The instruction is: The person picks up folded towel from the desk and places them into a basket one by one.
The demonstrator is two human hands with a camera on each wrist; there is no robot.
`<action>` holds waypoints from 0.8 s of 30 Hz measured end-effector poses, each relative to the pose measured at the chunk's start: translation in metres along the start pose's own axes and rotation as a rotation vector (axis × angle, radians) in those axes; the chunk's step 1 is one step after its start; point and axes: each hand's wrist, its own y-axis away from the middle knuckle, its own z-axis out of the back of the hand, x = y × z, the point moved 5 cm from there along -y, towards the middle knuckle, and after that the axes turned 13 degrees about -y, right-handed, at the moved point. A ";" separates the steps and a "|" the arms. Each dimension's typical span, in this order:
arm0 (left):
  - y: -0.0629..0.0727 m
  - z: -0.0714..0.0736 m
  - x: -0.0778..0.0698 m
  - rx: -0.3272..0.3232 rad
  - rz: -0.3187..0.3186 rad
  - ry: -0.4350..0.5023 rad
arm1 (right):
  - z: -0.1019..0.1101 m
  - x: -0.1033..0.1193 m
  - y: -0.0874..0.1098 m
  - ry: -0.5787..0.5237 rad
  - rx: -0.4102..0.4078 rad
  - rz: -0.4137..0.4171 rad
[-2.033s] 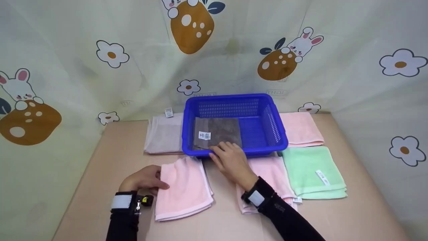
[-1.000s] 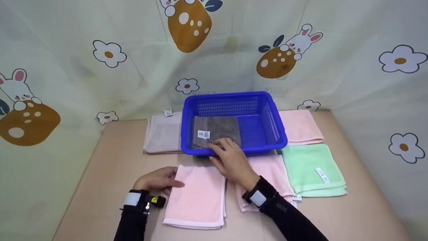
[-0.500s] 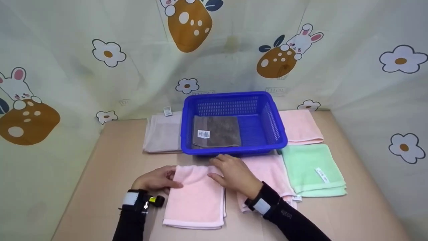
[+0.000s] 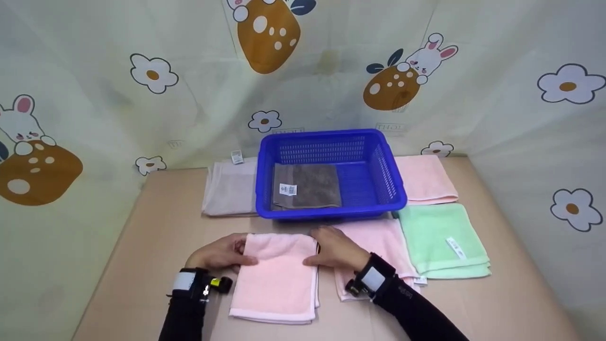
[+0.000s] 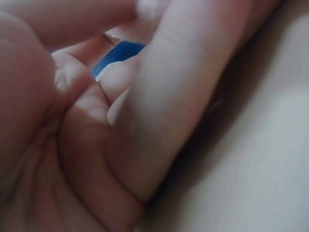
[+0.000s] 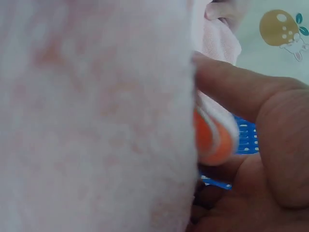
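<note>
A folded pink towel [image 4: 274, 286] lies in front of the basket, near the front of the table. At its left edge, my left hand [image 4: 221, 252] pinches it with the thumb on top and the fingers underneath. My right hand [image 4: 342, 249] holds the right edge in the same way, thumb over the cloth. In the right wrist view, the thumb and fingers of the right hand [image 6: 282, 150] close around the towel's folded edge [image 6: 215, 137]. Only the palm and fingers of the left hand [image 5: 154, 106] fill the left wrist view; the cloth there is mostly hidden.
A blue basket [image 4: 331, 213] holds a folded dark brown towel [image 4: 315, 184]. To its left lies a light grey towel [image 4: 232, 187]. On the right are a pink towel [image 4: 425, 179], a green towel [image 4: 440, 239] and another pink towel [image 4: 378, 241], partly under my right arm.
My right hand has left the basket's front rim and come down to take hold of the pink towel's right edge. Earlier, the left hand shifted the towel right and straightened it.
</note>
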 end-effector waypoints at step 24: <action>0.002 0.000 0.001 -0.012 0.114 -0.095 | -0.008 -0.008 0.001 -0.356 0.099 -0.108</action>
